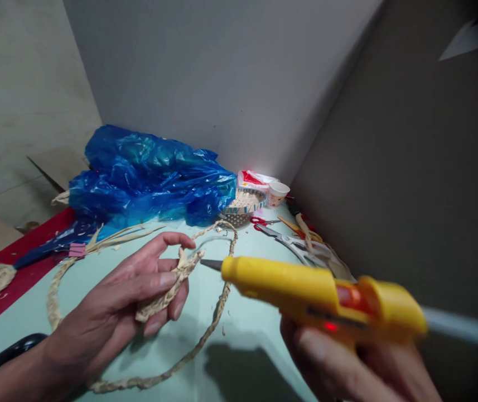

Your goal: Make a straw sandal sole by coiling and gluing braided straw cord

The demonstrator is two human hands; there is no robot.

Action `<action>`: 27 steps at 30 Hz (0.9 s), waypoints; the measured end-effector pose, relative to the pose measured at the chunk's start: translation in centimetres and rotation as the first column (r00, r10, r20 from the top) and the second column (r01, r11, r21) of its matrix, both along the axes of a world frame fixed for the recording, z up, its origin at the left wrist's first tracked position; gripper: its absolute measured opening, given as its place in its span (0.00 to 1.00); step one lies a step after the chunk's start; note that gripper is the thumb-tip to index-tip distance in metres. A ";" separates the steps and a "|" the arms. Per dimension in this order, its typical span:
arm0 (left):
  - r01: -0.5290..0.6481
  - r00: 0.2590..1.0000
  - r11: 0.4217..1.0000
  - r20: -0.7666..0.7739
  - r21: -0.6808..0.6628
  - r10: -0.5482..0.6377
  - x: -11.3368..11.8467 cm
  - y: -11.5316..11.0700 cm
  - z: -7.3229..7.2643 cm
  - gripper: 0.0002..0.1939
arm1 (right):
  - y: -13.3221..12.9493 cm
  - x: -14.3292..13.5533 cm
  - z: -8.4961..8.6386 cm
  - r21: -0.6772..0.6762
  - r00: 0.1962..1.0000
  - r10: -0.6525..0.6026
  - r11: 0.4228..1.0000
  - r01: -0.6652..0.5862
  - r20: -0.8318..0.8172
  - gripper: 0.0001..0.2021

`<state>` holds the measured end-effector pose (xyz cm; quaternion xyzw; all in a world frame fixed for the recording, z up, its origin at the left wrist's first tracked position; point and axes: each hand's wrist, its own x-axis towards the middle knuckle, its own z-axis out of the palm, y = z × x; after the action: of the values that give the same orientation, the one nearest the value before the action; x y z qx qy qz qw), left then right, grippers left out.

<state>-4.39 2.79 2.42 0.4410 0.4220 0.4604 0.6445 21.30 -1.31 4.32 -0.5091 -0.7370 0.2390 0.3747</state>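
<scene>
Cream braided plant-fibre cord [167, 296] sat pinched in the left hand [117, 293]; most of its loop [219, 310] was plaited, loose strands [117, 239] past the pink binder clip [77, 249] beyond that hand were not. Right hand [343, 363] gripped yellow plastic glue gun [284, 279]; gluing progress unclear.
</scene>
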 end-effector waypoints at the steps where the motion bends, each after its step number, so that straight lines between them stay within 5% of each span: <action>1: 0.016 1.000 1.000 0.017 -0.009 -0.016 0.0 0.1 0.0 0.24 | 0.7 0.5 0.3 -0.113 0.994 0.023 0.993 -0.035 -0.107 0.24; 3: 0.032 0.999 0.999 0.012 0.004 -0.032 -0.1 0.3 0.1 0.29 | 2.2 1.8 0.6 -0.380 0.897 0.000 0.906 -0.187 -0.441 0.25; 5: 0.023 0.993 0.996 -0.115 0.083 -0.013 -0.4 0.6 0.2 0.31 | 3.7 3.3 0.3 -0.438 0.782 -0.123 0.875 -0.206 -0.611 0.22; 9: 0.069 0.903 0.982 -0.428 0.177 0.013 -1.0 1.0 0.7 0.25 | 4.8 5.6 -1.7 -0.631 0.601 -0.435 0.760 -0.155 -0.671 0.16; 12: 0.083 0.800 0.968 -0.595 0.236 0.076 -1.5 1.2 1.1 0.19 | 4.4 6.5 -3.2 -0.728 0.550 -0.543 0.658 -0.190 -0.634 0.11; 15: 0.085 0.720 0.946 -0.675 0.313 0.159 -2.0 1.4 1.1 0.15 | 4.1 7.0 -4.0 -0.746 0.578 -0.533 0.630 -0.216 -0.617 0.15; 19: 0.121 0.701 0.935 -0.696 0.332 0.156 -2.4 1.7 0.9 0.10 | 4.4 7.4 -4.5 -0.763 0.669 -0.492 0.621 -0.178 -0.557 0.19; 27: 0.092 0.712 0.917 -0.670 0.388 0.212 -2.4 2.0 1.0 0.10 | 4.6 7.9 -5.0 -0.684 0.944 -0.292 0.721 0.114 -0.151 0.29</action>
<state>-6.77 4.84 3.42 0.6877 0.5471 0.3553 0.3185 29.18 3.29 -0.73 -0.6533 -0.4891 0.5048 0.2813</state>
